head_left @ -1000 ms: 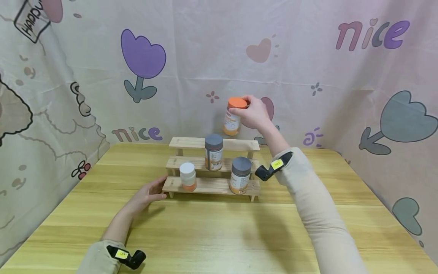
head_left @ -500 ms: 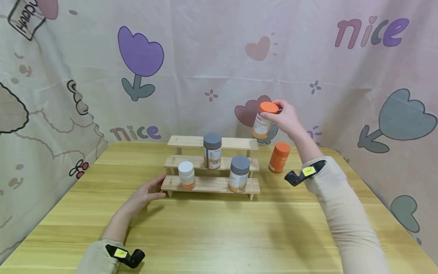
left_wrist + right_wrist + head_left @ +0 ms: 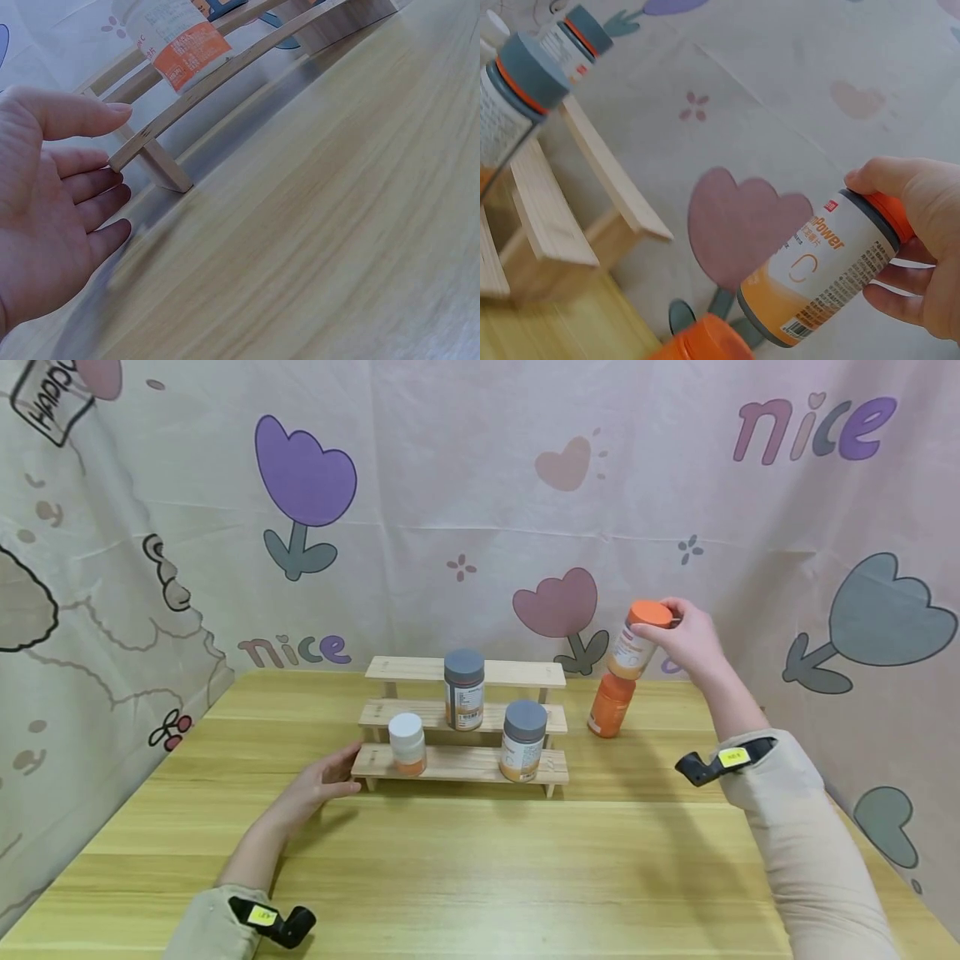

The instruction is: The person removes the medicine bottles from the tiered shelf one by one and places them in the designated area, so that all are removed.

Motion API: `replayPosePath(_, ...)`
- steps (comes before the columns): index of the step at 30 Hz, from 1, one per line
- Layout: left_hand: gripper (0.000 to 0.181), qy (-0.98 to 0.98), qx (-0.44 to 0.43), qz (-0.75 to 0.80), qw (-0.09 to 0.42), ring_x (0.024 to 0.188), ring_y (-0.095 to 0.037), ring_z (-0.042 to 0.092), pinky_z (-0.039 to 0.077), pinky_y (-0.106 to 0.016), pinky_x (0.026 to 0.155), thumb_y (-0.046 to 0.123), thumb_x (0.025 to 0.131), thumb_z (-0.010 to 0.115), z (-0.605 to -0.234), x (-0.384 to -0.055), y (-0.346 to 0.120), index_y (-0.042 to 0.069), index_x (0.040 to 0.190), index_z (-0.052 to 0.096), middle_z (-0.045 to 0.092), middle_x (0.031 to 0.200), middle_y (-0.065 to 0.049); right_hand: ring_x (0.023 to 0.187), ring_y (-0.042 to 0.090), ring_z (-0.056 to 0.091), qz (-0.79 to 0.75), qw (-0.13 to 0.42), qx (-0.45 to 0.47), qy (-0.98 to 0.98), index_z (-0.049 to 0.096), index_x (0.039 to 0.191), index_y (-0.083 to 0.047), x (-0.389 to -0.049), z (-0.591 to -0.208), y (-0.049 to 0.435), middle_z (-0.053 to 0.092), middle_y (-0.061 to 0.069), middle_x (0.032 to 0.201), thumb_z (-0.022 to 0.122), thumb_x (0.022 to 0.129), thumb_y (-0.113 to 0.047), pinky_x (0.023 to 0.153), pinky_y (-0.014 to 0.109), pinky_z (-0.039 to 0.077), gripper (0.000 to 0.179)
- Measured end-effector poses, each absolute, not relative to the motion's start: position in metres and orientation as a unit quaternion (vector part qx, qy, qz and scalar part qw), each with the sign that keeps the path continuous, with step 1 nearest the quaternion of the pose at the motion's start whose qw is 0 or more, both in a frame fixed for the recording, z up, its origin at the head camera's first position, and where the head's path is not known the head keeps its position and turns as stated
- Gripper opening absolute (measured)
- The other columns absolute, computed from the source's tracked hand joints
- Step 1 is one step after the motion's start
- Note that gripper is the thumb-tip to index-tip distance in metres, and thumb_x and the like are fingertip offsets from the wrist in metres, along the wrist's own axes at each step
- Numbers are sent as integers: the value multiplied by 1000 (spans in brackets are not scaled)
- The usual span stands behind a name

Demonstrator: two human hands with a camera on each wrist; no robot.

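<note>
My right hand point(image 3: 693, 637) grips a white and yellow supplement bottle point(image 3: 632, 653) near its orange cap, off the table at the right of the rack. In the right wrist view the bottle point(image 3: 817, 270) is tilted, thumb on one side and fingers on the other. Below it an all-orange bottle point(image 3: 611, 712) stands on the table; whether the two touch I cannot tell. My left hand point(image 3: 321, 787) lies at the left end of the three-step wooden rack point(image 3: 457, 765). Its extended fingers point(image 3: 101, 184) are at the end of the lowest step, holding nothing.
A small white-capped bottle point(image 3: 408, 745) and a grey-capped bottle point(image 3: 522, 742) stand on the lowest step. Another grey-capped bottle point(image 3: 464, 692) stands on the middle step. A patterned cloth point(image 3: 450, 485) hangs behind the wooden table point(image 3: 465, 877).
My right hand has carried the orange-capped bottle rightward from above the rack to over the orange bottle, which has come into view. The left hand has stayed at the rack.
</note>
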State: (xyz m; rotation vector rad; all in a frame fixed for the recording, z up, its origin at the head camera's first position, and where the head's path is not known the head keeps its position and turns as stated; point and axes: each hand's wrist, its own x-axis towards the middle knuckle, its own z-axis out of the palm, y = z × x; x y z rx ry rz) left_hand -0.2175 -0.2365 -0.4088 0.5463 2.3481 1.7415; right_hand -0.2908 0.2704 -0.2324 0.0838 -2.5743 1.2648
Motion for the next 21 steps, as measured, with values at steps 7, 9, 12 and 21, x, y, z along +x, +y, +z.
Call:
replayPosePath(7,70,789,183,581,85,132,-46,21,24,-48,104,7,89,56,-407,-217,-236,-12,142,14,18,145,-32,114,37,41,429,141,5,-892,33,135,4,-283,-247,301,41,24,131,61,87,-42,97,51,36,72)
replayPosePath(9,71,788,183,581,84,131,-47,21,20,-54,104,7,89,55,-406,-216,-236,-12,142,14,18,145,-33,114,38,40,429,141,-1,-892,32,136,4,-282,-252,310,40,26,131,60,87,-42,97,53,36,73)
replayPosePath(12,70,786,184,584,83,131,-47,20,18,-55,104,6,89,55,-406,-216,-236,-12,142,14,17,146,-33,115,40,39,429,138,-10,-893,30,136,6,-282,-261,321,38,28,132,60,87,-43,98,55,35,76)
replayPosePath(21,70,784,185,586,87,132,-47,18,17,-55,104,7,89,55,-405,-215,-235,-12,143,13,15,146,-32,116,44,38,423,135,-40,-895,28,136,10,-283,-293,345,36,33,133,58,89,-40,98,59,33,76)
